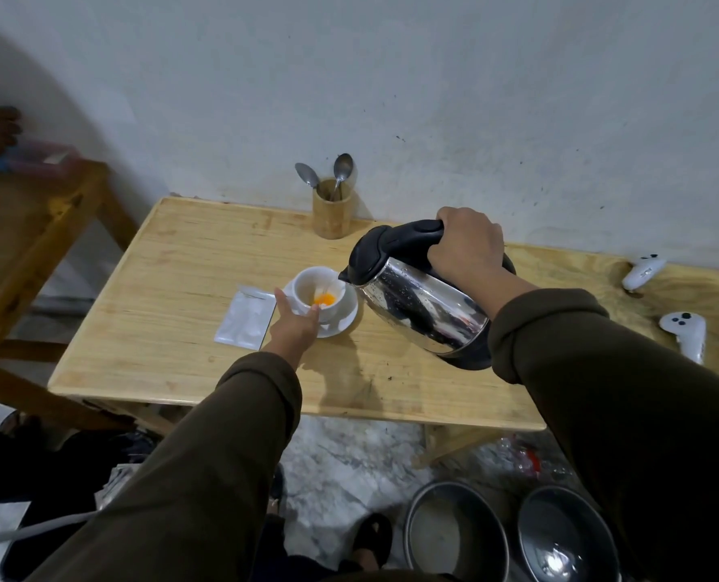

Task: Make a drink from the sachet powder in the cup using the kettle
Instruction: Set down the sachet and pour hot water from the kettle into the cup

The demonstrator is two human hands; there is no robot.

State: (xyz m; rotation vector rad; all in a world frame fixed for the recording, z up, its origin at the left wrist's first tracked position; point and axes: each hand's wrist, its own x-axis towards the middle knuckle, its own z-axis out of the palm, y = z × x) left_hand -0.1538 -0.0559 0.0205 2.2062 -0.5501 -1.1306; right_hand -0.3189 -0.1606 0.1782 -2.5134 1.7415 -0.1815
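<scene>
A white cup (312, 282) stands on a white saucer (346, 316) near the middle of the wooden table (173, 287). Orange powder turning to liquid lies at the cup's bottom. My right hand (467, 245) grips the black handle of a steel kettle (421, 304), tilted with its spout at the cup's rim; a thin stream of water runs into the cup. My left hand (295, 325) holds the cup's near side, thumb and fingers around it. The empty silver sachet (246, 317) lies flat just left of the saucer.
A bamboo holder (331, 214) with two spoons stands at the table's back edge by the wall. Two white controllers (643, 270) (685, 333) lie at the right. Another wooden table (34, 228) stands to the left. Metal pots (454, 535) sit on the floor.
</scene>
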